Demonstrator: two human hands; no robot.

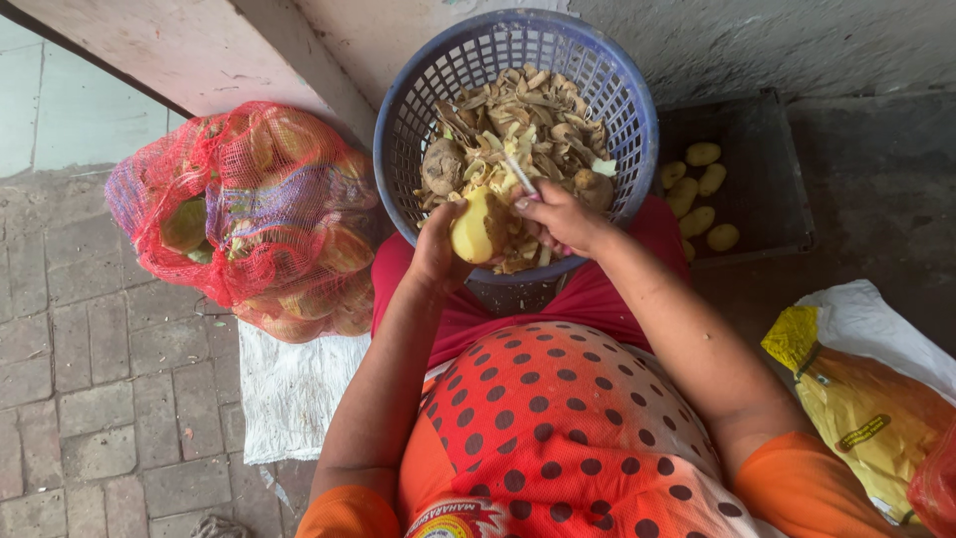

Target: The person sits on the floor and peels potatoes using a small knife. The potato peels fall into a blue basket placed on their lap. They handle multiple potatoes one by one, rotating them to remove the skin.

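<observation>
Head view: left hand (pixel 435 249) clamped on half-peeled potato (pixel 474 227) over blue basket (pixel 408 110) w/ peelings. Right hand (pixel 561 214) grips peeler (pixel 520 176), at 3 o'clock of potato. Red mesh sack (pixel 249 214) at 9 o'clock.

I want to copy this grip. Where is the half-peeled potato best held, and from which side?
Hold the potato around its lower, rounded end, from the left, as the left hand does. It stands nearly upright over the blue basket, so this probably leaves the upper part free for the peeler in the right hand.
</observation>
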